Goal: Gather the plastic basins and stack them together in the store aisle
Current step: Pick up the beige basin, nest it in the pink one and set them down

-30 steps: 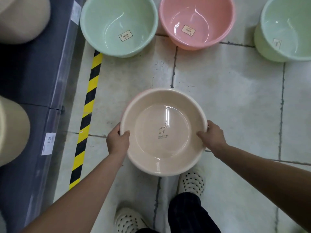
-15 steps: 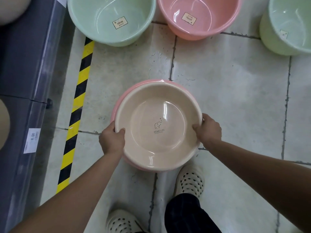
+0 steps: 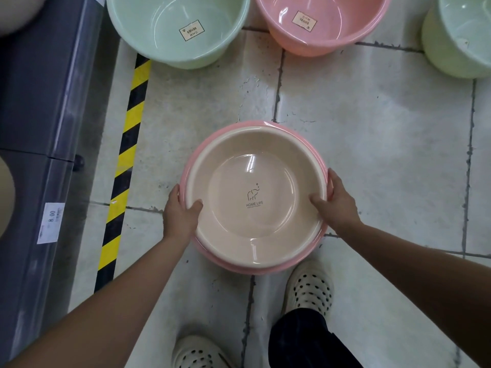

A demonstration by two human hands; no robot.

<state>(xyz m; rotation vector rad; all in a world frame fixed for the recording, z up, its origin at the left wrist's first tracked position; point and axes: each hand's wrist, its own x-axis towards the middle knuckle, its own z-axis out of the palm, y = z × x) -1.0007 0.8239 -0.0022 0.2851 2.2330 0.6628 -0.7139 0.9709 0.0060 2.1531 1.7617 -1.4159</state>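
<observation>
I've got the beige basin [image 3: 255, 205] in the near middle of the aisle floor, nested inside a pink basin [image 3: 225, 264] whose rim shows as a thin ring all the way round. The left hand [image 3: 180, 212] is on the left edge and the right hand [image 3: 337, 205] on the right. Each thumb is hooked over the beige lip into the bowl, with the fingers wrapped round the outside, so both rims look pinched together on each side.

My read is thin glossy plastic: light, a bit springy and slick on the walls, not fragile. The rolled rim is the place to hold it, at opposite sides as now, so the pair lifts level and doesn't slide apart.

The beige one holds nothing, only a printed elephant logo on its base. On the far side are three more, well apart from the stack: a mint basin [image 3: 175, 27] far left, a second pink basin [image 3: 324, 22] in the middle, and a pale green basin [image 3: 462, 35] far right. The first two hold only a label sticker each; the third runs out of view, so I can't tell.
</observation>
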